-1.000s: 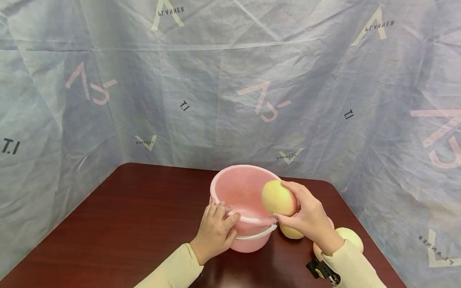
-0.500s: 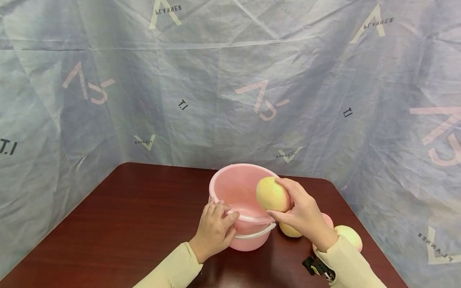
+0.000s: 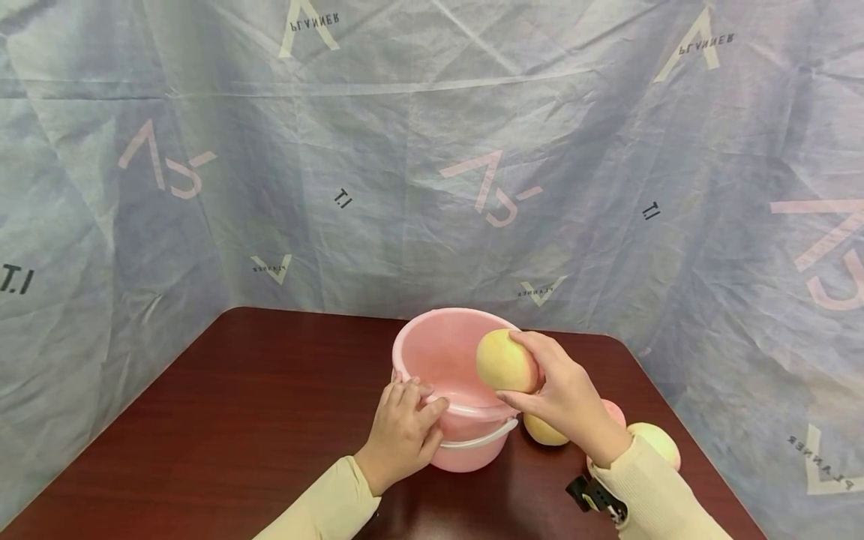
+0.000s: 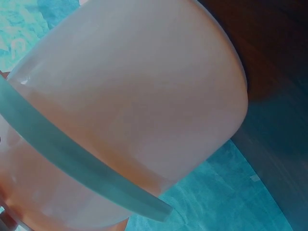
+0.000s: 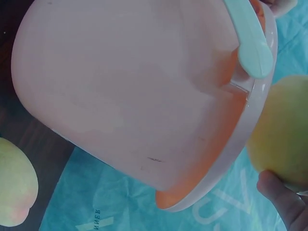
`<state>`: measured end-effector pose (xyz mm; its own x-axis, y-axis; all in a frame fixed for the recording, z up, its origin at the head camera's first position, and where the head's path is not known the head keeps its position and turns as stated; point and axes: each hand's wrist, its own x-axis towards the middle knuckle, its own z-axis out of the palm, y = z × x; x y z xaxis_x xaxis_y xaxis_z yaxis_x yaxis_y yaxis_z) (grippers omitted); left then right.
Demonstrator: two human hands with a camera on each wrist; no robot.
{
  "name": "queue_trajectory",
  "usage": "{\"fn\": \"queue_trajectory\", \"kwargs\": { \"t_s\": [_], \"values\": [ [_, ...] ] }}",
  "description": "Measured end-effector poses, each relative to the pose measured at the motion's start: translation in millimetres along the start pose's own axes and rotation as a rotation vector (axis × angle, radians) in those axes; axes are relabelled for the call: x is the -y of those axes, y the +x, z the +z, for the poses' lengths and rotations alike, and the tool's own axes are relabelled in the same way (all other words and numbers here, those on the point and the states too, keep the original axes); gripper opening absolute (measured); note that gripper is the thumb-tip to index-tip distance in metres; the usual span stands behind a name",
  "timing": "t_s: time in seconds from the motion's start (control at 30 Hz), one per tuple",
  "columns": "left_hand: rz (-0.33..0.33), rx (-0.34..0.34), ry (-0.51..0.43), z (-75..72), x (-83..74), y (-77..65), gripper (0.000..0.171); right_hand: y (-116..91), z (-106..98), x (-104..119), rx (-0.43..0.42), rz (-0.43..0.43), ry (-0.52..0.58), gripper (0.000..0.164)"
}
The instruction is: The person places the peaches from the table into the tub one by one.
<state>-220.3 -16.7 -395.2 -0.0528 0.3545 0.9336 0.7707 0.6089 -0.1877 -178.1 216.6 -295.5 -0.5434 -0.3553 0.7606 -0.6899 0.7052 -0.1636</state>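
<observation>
A pink plastic bucket (image 3: pixel 472 456) stands upright on the table, its white handle (image 3: pixel 481 436) hanging down against the near side. My left hand (image 3: pixel 403 435) grips the bucket's near-left rim, fingers hooked over the edge. In my right hand (image 3: pixel 568 396) is a yellow peach (image 3: pixel 502 361) with a pink blush, held between thumb and fingers over the right part of the bucket's opening. From the right wrist view, this peach (image 5: pixel 284 132) appears just beyond the bucket rim (image 5: pixel 231 159). Bucket wall (image 4: pixel 159 82) and handle (image 4: pixel 82 161) fill most of the left wrist view.
Beside the bucket's right side lies another yellow peach (image 3: pixel 545 431). Further right are a pale peach (image 3: pixel 656 444) and a pink one (image 3: pixel 613 412), partly hidden by my right arm. The dark red-brown table (image 3: pixel 236 420) meets a grey fabric backdrop (image 3: pixel 364 247).
My right hand has carried the peach left and slightly up, further over the bucket's opening, slowing at the end. The left hand keeps its place on the rim.
</observation>
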Motion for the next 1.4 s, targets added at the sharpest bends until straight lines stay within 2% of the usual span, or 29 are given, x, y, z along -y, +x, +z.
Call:
{"fn": "queue_trajectory", "kwargs": {
  "t_s": [0.17, 0.63, 0.87, 1.03, 1.4],
  "values": [
    [-0.001, 0.001, -0.001, 0.0, -0.9, -0.9, 0.031, 2, -1, 0, 0.032, 0.025, -0.005, 0.077],
    [0.006, 0.003, 0.010, -0.2, 0.0, -0.7, 0.033, 9, 1, 3, 0.193, 0.151, 0.058, 0.068],
    [0.003, 0.006, 0.002, 2.4, -3.7, 0.1, 0.035, 9, 4, 5, 0.196, 0.240, 0.069, 0.066],
    [-0.002, 0.001, 0.013, 3.7, -5.6, 2.0, 0.035, 12, 5, 5, 0.189, 0.271, 0.070, 0.067],
    [-0.011, -0.006, 0.027, 0.3, -3.1, -0.9, 0.033, 19, 11, 7, 0.246, 0.338, 0.187, 0.065]
  ]
}}
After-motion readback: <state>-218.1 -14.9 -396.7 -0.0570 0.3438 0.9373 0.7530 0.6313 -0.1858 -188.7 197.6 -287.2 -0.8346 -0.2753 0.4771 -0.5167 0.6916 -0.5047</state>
